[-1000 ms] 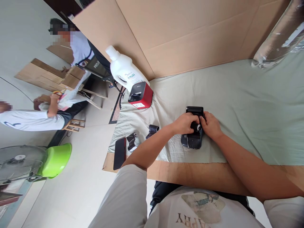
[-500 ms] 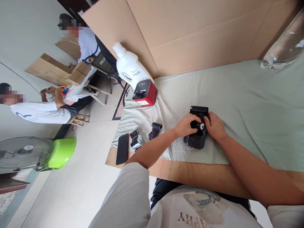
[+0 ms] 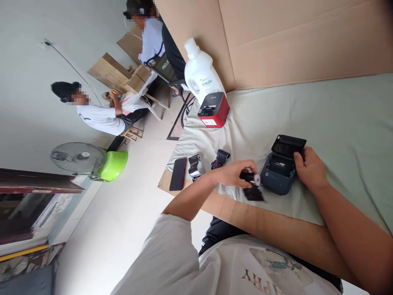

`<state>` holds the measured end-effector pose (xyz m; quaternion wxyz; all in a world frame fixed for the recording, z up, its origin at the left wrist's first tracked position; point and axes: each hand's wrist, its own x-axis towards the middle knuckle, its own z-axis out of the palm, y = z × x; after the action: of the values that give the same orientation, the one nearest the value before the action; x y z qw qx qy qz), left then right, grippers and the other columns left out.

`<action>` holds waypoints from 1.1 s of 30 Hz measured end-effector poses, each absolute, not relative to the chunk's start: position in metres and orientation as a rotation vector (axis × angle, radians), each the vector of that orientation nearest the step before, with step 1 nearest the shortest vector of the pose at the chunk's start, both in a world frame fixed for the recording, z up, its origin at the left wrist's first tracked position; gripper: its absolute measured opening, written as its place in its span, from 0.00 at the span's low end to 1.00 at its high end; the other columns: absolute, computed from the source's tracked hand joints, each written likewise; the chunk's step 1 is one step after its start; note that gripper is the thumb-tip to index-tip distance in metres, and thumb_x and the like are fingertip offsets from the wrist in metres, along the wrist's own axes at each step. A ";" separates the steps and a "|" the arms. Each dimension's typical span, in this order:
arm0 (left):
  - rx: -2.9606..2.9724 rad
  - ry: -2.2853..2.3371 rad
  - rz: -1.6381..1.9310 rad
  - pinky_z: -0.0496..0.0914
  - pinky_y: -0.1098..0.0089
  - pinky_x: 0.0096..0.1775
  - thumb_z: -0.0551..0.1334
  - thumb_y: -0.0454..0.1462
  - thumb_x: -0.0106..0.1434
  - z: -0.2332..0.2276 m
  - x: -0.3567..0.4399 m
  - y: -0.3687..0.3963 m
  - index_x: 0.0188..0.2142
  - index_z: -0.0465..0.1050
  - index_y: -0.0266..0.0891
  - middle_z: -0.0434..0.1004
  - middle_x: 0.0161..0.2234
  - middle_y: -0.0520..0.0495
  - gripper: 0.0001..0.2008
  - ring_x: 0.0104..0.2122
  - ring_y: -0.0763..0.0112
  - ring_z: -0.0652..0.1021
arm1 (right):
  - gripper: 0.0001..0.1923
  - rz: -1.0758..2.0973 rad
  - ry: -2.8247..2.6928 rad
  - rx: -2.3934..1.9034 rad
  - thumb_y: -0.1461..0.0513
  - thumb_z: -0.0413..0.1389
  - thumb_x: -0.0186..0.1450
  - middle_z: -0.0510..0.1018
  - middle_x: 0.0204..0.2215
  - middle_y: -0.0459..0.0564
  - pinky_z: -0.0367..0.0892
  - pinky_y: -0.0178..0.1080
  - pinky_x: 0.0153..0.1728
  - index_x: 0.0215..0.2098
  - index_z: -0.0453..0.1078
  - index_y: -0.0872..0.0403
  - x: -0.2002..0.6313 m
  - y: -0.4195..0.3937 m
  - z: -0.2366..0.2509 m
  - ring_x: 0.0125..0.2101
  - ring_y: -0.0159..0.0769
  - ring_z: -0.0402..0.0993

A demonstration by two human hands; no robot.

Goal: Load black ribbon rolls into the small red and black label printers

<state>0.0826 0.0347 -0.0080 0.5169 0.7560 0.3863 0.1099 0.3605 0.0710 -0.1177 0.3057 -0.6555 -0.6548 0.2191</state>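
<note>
Head view: compared with the frame half a second earlier, the black roll is out of the portable printer and beside its left side. The left hand has moved left with it, exposing the open compartment. The camera view has also turned, so everything on the desk sits further right in the picture.

The left fingers are closed around the roll. Its long axis runs roughly left to right, with the pale core end toward the printer. A loose, motion-blurred tail hangs on the side nearer the wearer; contact with the desk cannot be determined.

Key relation: the compartment lies just right of the roll and slightly further from the wearer. The left hand carries the roll; the right hand is at the printer's right. Its fingers pinch the right edge of the raised lid, thumb in front; those behind are hidden.

Left of the printer lie two more black rolls and, further left, a phone.
</note>
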 end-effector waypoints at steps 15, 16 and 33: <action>1.974 1.863 -0.127 0.67 0.56 0.53 0.66 0.40 0.53 -0.013 -0.041 0.059 0.43 0.74 0.41 0.75 0.46 0.44 0.16 0.51 0.53 0.73 | 0.18 0.511 -1.705 -1.728 0.53 0.45 0.66 0.78 0.40 0.60 0.68 0.49 0.42 0.47 0.68 0.53 0.358 0.072 -0.121 0.44 0.52 0.74; 2.018 1.870 -0.024 0.67 0.57 0.54 0.63 0.38 0.56 -0.014 -0.036 0.063 0.44 0.74 0.41 0.75 0.46 0.44 0.15 0.50 0.55 0.73 | 0.19 0.512 -1.704 -1.722 0.53 0.45 0.67 0.78 0.40 0.60 0.68 0.49 0.42 0.47 0.68 0.53 0.359 0.072 -0.122 0.43 0.52 0.74; 1.978 0.944 0.277 0.69 0.65 0.46 0.68 0.38 0.59 0.007 0.119 0.069 0.45 0.71 0.40 0.78 0.43 0.47 0.15 0.42 0.67 0.77 | 0.18 0.574 -1.667 -1.657 0.53 0.45 0.67 0.80 0.40 0.60 0.70 0.53 0.45 0.47 0.69 0.53 0.354 0.071 -0.121 0.43 0.53 0.76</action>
<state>0.1194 0.0686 0.0072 0.4493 0.7998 0.3818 0.1119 0.3542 0.0709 -0.1207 0.3534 -0.6407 -0.6445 0.2219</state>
